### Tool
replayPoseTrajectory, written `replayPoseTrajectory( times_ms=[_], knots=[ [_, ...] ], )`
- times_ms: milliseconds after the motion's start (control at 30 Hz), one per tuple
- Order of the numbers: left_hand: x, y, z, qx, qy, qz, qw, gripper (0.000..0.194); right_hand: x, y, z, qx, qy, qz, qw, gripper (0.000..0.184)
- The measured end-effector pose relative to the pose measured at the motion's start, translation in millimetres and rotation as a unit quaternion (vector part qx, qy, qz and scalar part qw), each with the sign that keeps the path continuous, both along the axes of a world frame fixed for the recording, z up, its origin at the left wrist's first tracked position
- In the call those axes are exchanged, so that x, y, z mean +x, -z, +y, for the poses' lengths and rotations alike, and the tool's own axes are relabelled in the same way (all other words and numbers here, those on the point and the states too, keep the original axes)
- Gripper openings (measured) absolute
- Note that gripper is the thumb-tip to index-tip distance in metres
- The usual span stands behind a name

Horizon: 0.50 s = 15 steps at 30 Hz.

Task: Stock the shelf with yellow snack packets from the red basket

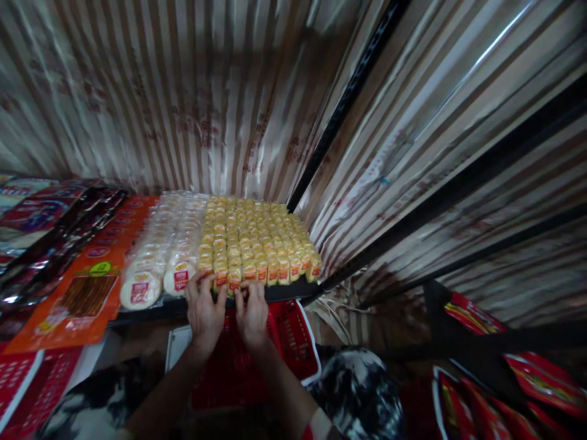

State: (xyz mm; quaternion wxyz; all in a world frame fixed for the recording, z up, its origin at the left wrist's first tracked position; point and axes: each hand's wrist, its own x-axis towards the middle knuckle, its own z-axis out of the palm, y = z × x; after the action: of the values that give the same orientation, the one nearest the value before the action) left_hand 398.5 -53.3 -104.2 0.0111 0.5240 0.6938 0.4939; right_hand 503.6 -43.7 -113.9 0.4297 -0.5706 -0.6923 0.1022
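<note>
Both my hands reach up to the front edge of a dark shelf (284,292). My left hand (204,311) has its fingers curled round a small yellow snack packet (221,274) in the front row. My right hand (252,311) pinches the neighbouring yellow packet (235,276). Behind them many rows of the same yellow packets (257,235) fill the shelf. To the left lie round white cakes in clear wrappers (158,256).
Orange snack bags (85,293) and dark red bags (41,220) lie on the shelf at the left. A red basket (293,336) hangs below my hands. Corrugated metal walls (192,98) close the corner. Red packets (481,391) sit on a lower right shelf.
</note>
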Motion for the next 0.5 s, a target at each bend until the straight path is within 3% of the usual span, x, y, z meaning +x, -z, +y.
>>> replayPoseTrajectory(
  times_ms=[267, 500],
  knots=[
    [-3.4, 3.6, -1.7, -0.022, -0.035, -0.011, 0.999, 0.028, 0.9, 8.3, 1.8, 0.018, -0.032, 0.023, 0.999, 0.018],
    [-8.5, 9.6, 4.6, -0.017, -0.017, -0.017, 1.000, 0.027, -1.3, 4.3, 3.2, -0.006, -0.021, 0.025, 0.999, 0.019]
  ],
)
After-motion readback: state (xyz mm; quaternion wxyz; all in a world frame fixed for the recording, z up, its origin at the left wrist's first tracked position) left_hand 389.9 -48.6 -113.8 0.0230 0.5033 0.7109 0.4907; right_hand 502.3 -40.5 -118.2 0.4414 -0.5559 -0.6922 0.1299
